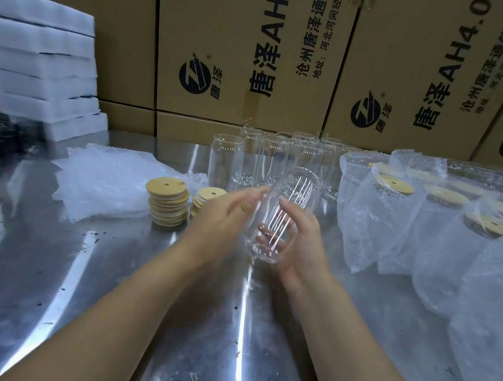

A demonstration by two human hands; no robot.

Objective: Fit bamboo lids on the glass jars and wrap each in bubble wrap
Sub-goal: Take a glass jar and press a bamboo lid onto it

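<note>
Our right hand (300,243) curls its fingers round an empty glass jar (297,189) (tilted, above the steel table (109,268)). Our left hand (225,218) lays straight, pressed-together fingers against its side.

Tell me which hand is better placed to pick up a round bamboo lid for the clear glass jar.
Probably the left hand. It lies open beside the clear glass jar and close to the stacks of round bamboo lids, while the right hand grips the jar's base.

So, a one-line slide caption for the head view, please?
Right hand grips a lidless glass jar, left hand touching it, near bamboo lid stacks.
</note>
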